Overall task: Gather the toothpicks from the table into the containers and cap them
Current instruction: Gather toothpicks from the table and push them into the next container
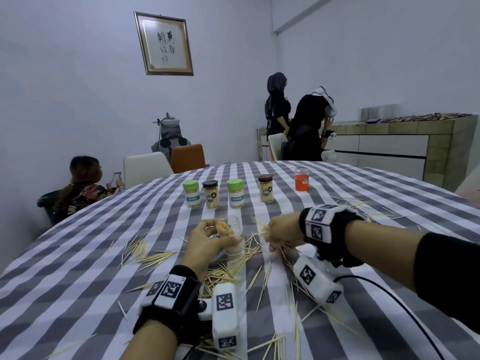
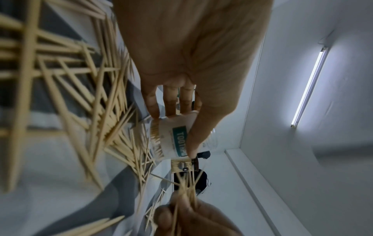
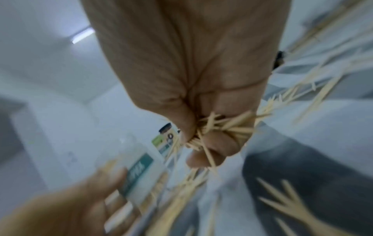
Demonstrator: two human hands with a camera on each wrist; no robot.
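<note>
A round table [image 1: 78, 255] under a grey-and-white checked cloth fills the near part of a pale-walled room; a framed calligraphy print [image 1: 164, 43] hangs on the far wall, and a tiled counter [image 1: 405, 141] runs along the right. Loose toothpicks [image 1: 145, 252] lie scattered over the near half of the cloth. On the far side stand four capped jars [image 1: 211, 194] in a row, with an orange jar [image 1: 301, 179] to their right.

The left hand [image 1: 205, 245] grips an open jar [image 1: 231, 236] near the middle, fingers and thumb curled round it, its mouth tilted towards the right. Toothpicks already stand inside. The right hand [image 1: 283, 233] is just beside it, closed in a fist round a bundle [image 3: 220, 127] whose ends stick out both ways.

The held jar's teal label reads "TOOTH…", the rest hidden by the thumb; two green-capped jars read "TOOTHPICK".
</note>
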